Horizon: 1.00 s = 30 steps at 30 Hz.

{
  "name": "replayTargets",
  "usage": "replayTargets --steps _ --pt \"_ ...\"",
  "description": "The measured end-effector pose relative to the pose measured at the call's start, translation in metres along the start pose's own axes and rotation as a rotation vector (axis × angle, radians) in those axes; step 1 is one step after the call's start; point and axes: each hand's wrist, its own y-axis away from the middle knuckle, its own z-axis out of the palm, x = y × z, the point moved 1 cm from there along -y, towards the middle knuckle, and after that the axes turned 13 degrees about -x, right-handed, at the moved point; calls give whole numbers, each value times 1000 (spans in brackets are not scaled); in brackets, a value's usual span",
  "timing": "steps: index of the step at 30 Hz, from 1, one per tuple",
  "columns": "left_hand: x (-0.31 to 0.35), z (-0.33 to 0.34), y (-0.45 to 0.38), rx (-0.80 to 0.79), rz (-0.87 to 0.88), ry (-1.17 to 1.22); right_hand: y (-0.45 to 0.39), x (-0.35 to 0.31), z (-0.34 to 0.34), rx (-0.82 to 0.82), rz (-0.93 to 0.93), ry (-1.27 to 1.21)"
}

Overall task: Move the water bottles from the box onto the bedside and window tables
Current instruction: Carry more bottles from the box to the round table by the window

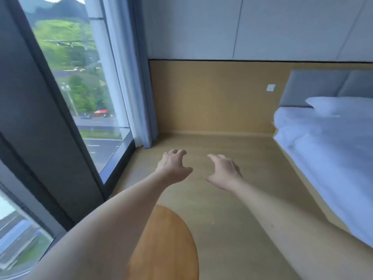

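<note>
Both empty: left hand (174, 165), right hand (224, 172) loosely curled above floor (232, 209).

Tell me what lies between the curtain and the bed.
In the head view, only bare wooden floor lies between the curtain and the bed; no bottle or box shows there.
</note>
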Motion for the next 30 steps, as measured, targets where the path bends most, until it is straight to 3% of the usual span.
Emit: replayTargets --steps 8,18,30 --pt "241 85 -6 -120 430 -151 139 201 -52 187 332 -107" --pt "532 248 74 -247 868 -257 366 436 -80 330 711 -207" --pt "796 411 199 -455 1345 -392 597 601 -75 553 1095 -477"
